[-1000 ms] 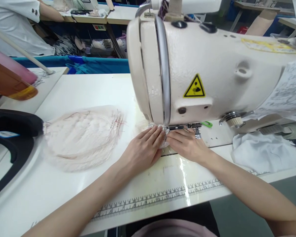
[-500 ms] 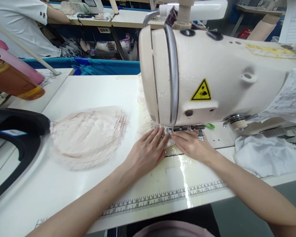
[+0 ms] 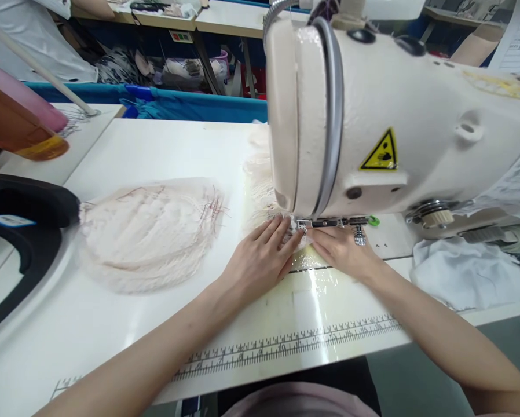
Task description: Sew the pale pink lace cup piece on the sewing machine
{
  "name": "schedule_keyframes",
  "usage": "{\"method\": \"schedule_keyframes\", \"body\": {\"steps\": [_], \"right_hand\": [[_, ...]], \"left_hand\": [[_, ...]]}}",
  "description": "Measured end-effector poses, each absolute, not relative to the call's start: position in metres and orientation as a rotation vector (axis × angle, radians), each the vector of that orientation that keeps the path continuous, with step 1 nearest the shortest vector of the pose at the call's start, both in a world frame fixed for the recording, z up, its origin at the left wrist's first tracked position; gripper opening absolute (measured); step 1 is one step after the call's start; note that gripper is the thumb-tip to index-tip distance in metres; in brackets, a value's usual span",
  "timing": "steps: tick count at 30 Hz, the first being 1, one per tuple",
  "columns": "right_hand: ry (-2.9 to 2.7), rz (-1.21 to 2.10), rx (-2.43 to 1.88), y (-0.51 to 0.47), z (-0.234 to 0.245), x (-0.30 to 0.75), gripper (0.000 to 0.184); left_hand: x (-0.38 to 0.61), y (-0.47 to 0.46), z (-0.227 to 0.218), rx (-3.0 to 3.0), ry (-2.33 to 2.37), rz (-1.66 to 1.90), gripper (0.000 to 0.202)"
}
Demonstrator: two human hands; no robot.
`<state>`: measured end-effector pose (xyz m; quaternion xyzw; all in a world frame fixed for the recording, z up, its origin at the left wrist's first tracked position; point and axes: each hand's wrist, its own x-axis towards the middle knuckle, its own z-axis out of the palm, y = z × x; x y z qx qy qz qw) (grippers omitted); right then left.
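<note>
Pale pink lace fabric (image 3: 260, 194) runs under the sewing machine (image 3: 355, 116) and past its presser foot (image 3: 303, 223). My left hand (image 3: 264, 249) lies flat on the lace just left of the foot, fingers stretched out and slightly apart. On the other side, my right hand (image 3: 344, 249) reaches in from the right, its fingers pressed together on the lace edge by the foot. The metal guide attachment (image 3: 333, 222) covers part of those fingers. Both hands are close together, and the needle is hidden behind the machine head.
To the left lies a sheer lace piece (image 3: 151, 231) with loose reddish threads. A black curved object (image 3: 29, 249) and a bottle of amber liquid (image 3: 21, 127) stand farther left. White cloth (image 3: 472, 272) lies at right. A printed ruler (image 3: 286, 344) edges the table. A person (image 3: 29, 40) sits beyond.
The view has shifted, so the machine appears farther right and more lace shows behind my left hand. Both hands stay on the lace by the foot.
</note>
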<state>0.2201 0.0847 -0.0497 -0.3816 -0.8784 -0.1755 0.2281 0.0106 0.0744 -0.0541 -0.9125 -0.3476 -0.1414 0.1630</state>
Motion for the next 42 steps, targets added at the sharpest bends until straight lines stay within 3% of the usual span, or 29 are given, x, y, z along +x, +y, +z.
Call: {"method": "schedule_keyframes", "body": {"steps": [8, 24, 30, 33, 42], "right_hand": [[-2.51, -0.151, -1.099, 0.088, -0.061, 0.224, 0.029], [-2.503, -0.339, -0.938, 0.083, -0.063, 0.215, 0.025], [-2.454, 0.087, -0.933, 0.08, -0.059, 0.208, 0.008], [-2.446, 0.234, -0.861, 0.077, -0.06, 0.21, 0.006], [-2.446, -0.012, -0.639, 0.074, -0.056, 0.212, 0.011]], "left_hand": [[0.008, 0.076, -0.056, -2.641, -0.902, -0.488, 0.033], [0.006, 0.081, -0.05, -2.698, -0.921, -0.52, 0.023], [0.005, 0.071, -0.044, -2.678, -1.302, -0.66, 0.03], [0.001, 0.07, -0.042, -2.802, -1.197, -0.706, 0.014], [0.001, 0.071, -0.04, -2.697, -0.888, -0.7, 0.019]]}}
